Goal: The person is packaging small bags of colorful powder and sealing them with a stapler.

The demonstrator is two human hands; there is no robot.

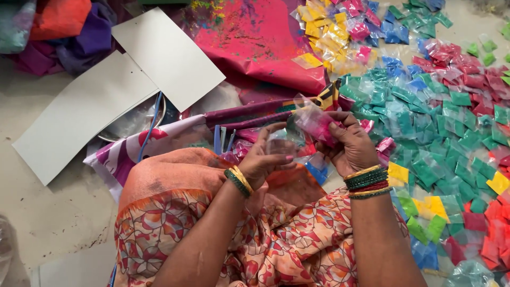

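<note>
Orange flowery cloth [255, 239] covers my lap. Above it my left hand [263, 159] and right hand [348, 143] sit close together, both pinching a small clear packet of pink powder [313, 123]. Farther off, green packets [419, 133] lie scattered on the floor.

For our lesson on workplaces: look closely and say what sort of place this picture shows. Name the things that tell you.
Probably a home or small workshop floor where coloured powder is packed by hand. Small filled packets lie spread about, the right hand holds a pink packet, and powder stains a pink sheet.
</note>
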